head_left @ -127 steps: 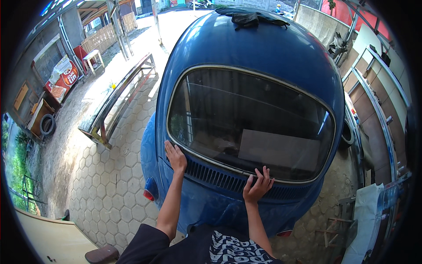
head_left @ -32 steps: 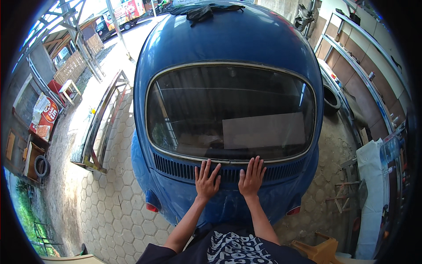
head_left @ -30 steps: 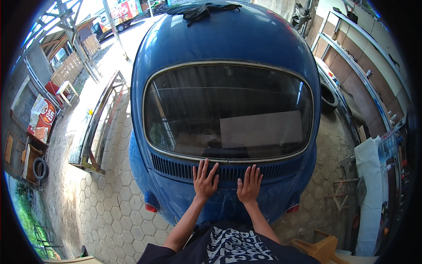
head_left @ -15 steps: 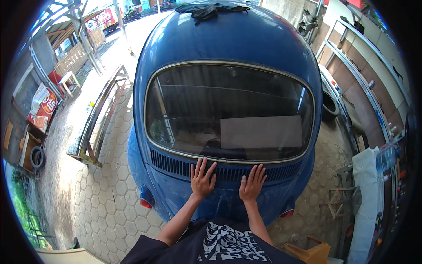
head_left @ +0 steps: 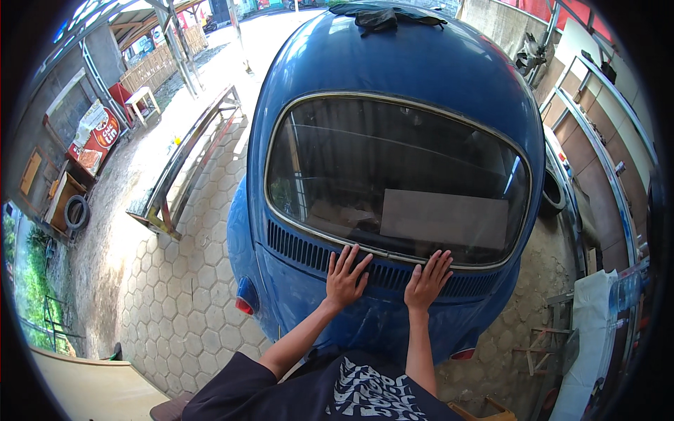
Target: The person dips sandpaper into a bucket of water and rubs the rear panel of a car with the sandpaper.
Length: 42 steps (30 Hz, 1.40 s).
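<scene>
The rear window (head_left: 400,161) of a blue car (head_left: 379,323) served as reference; the car stood with its tail toward the person, the window sloping up and away. A pale trim (head_left: 388,255) bordered the window all round. Directly below its lower edge ran a band of dark vent slots (head_left: 298,245).

The left hand (head_left: 344,282) lay just below the middle of the window, over the slots, palm down, fingers spread, tips at the trim. The right hand (head_left: 427,284), also palm down with fingers fanned, lay to the right of it, its longest fingertips overlapping the window's lower border. Both hands were extended, neither curled round anything nor holding an object. With the palms hidden from me, firm pressure could not be told from light contact.

A flat brownish panel (head_left: 444,219) showed behind the window's lower right portion. Beyond the window's upper edge, a dark cloth (head_left: 379,21) lay on the car's roof. Well to the left of the window, a long bench (head_left: 163,193) stood on hexagonal paving (head_left: 179,309). A dark tyre (head_left: 553,195) was noted near the window's right side. Below and left of the window sat a red tail light (head_left: 244,306).
</scene>
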Tool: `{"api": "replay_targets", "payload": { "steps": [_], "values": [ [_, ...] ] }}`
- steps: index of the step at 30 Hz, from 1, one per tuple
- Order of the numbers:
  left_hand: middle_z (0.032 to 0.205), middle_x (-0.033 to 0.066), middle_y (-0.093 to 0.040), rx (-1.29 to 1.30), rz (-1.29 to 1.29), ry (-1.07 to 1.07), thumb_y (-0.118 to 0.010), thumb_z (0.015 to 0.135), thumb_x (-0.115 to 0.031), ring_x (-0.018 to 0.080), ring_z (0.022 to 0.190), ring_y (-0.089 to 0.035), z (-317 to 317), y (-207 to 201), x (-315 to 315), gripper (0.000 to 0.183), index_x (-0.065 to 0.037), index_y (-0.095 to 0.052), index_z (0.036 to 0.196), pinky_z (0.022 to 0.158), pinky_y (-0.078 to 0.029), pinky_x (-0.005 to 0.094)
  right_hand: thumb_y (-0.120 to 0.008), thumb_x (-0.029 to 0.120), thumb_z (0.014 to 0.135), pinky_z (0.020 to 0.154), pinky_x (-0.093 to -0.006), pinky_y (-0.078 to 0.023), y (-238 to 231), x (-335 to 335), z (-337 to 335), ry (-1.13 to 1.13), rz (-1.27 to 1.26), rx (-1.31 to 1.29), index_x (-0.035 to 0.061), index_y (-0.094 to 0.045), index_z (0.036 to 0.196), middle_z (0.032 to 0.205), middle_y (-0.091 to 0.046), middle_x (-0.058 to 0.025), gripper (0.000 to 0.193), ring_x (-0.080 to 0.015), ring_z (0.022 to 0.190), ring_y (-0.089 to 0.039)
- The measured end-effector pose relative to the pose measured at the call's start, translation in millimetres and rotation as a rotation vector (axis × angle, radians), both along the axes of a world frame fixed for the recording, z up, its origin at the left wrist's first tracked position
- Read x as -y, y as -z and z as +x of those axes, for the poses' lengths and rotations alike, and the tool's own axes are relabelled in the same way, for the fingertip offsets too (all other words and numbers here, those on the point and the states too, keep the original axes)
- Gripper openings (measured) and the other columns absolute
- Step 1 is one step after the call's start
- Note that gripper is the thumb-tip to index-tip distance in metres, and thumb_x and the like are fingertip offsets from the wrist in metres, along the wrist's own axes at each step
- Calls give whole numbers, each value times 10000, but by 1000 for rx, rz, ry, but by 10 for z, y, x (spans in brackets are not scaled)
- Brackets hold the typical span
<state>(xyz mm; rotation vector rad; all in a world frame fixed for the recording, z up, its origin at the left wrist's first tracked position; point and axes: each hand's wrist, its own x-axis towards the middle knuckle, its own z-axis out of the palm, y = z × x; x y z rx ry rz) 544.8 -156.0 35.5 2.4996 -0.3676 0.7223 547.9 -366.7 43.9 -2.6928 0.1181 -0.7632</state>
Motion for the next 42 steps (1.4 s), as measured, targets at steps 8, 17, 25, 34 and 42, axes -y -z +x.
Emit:
{"api": "replay_targets", "payload": {
  "steps": [8, 17, 25, 34, 42],
  "values": [
    [1556, 98, -365, 11, 0, 14, -569, 931, -296, 308, 1454, -296, 50, -10, 32, 481, -273, -534, 1410, 1192, -138, 522, -326, 344, 1036, 1199, -533, -23, 292, -13, -282, -31, -24, -38, 48, -195, 1564, 1631, -139, -180, 619, -353, 1513, -93],
    [1568, 93, -346, 2, -5, 27, -574, 929, -277, 308, 1462, -281, -79, 39, 91, 484, -271, -532, 1411, 1190, -140, 529, -319, 338, 1044, 1191, -547, -4, 481, 11, -695, -20, -35, -74, 57, -178, 1570, 1636, -110, -178, 613, -353, 1515, -79],
    [1559, 98, -362, 56, -4, 18, -560, 931, -265, 312, 1460, -284, 40, -60, 15, 486, -260, -533, 1416, 1187, -143, 533, -310, 355, 1046, 1189, -546, 17, 310, -121, -473, -18, 6, 8, 76, -195, 1570, 1635, -129, -167, 605, -348, 1514, -88],
    [1568, 77, -354, 43, 3, -4, -549, 937, -282, 294, 1467, -273, 28, -60, 26, 484, -289, -526, 1420, 1199, -126, 523, -311, 362, 1042, 1189, -533, 40, 99, -79, -245, -2, 11, 45, 49, -206, 1562, 1629, -159, -171, 616, -341, 1514, -101],
    [1570, 77, -350, 37, 25, -11, -543, 937, -289, 293, 1470, -266, -10, -19, 46, 488, -299, -519, 1424, 1202, -119, 522, -302, 357, 1044, 1190, -538, 31, -13, -67, -151, 18, 56, 44, 44, -218, 1558, 1627, -162, -172, 607, -343, 1514, -90]
  ]
}}
